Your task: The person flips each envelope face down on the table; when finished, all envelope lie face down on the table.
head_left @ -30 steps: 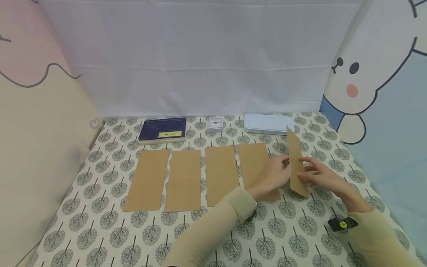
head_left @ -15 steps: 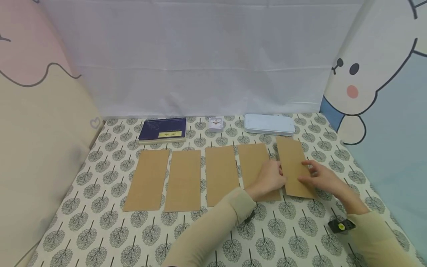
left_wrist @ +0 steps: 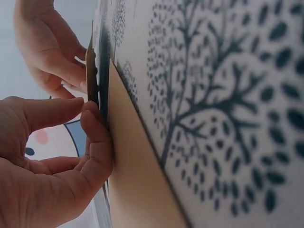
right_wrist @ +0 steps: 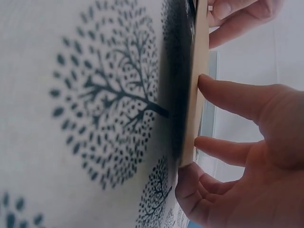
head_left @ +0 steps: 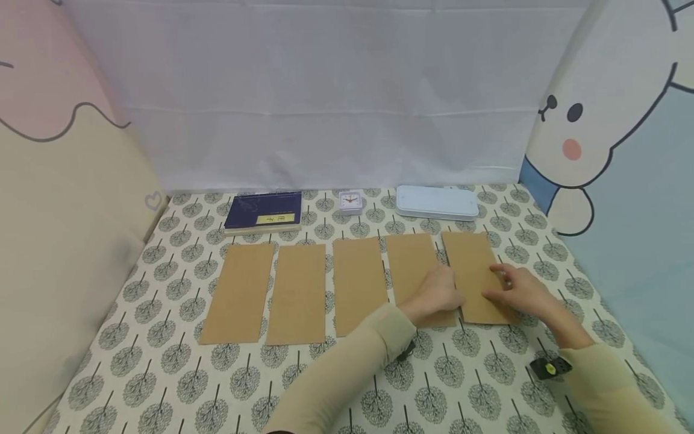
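Note:
Both of my hands are at the rightmost brown cardboard rectangle (head_left: pixel 470 271), which lies low over the patterned cloth. My left hand (head_left: pixel 439 290) pinches its left edge between thumb and forefinger, as the left wrist view shows at the thin edge of the cardboard rectangle (left_wrist: pixel 90 76). At the opposite edge, my right hand (head_left: pixel 525 293) holds the piece. In the right wrist view, the right hand's thumb and a finger touch the upper face of the cardboard (right_wrist: pixel 196 66), while other fingers curl at its edge. A neighbouring cardboard rectangle (head_left: pixel 410 259) lies flat, partly hidden beneath the left hand and wrist.
More cardboard rectangles lie in a row to the left, including a far left piece (head_left: pixel 238 292). Behind the row stand a dark blue book (head_left: pixel 264 211), a small white clock (head_left: pixel 350 203) and a pale blue case (head_left: pixel 437 202). Printed curtains surround the cloth-covered table (head_left: pixel 179 386).
The rightmost cardboard was standing steeply on edge between my hands. It has tilted down rightward until almost flat beside the row, and both hands have stayed at its edges.

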`<state>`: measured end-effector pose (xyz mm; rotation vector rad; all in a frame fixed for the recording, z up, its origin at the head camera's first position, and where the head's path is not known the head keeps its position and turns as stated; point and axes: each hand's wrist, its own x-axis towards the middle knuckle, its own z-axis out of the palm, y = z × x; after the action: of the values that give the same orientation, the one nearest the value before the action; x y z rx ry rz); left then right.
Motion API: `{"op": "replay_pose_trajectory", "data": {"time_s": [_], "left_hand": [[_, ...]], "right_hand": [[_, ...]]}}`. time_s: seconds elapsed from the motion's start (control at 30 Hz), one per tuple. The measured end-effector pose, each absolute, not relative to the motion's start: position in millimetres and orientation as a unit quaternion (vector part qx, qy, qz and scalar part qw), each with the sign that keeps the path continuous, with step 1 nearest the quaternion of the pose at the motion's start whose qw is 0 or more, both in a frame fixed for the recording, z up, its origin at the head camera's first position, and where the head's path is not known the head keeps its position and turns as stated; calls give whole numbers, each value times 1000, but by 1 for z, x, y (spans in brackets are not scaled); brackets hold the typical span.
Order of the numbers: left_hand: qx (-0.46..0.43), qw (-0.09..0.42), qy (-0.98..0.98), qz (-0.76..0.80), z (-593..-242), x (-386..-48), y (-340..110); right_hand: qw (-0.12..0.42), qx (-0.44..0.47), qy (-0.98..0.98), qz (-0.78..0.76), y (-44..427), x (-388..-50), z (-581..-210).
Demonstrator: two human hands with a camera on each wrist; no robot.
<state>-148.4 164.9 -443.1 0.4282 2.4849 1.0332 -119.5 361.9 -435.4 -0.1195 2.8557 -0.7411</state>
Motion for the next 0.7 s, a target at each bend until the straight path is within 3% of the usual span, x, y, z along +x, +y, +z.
{"op": "replay_pose_trajectory", "data": {"time_s": [0.7], "left_hand": [[146,223,911,315,-441,-151,171]], "right_hand": [[64,-48,973,-218,356,-118,-436]]}}
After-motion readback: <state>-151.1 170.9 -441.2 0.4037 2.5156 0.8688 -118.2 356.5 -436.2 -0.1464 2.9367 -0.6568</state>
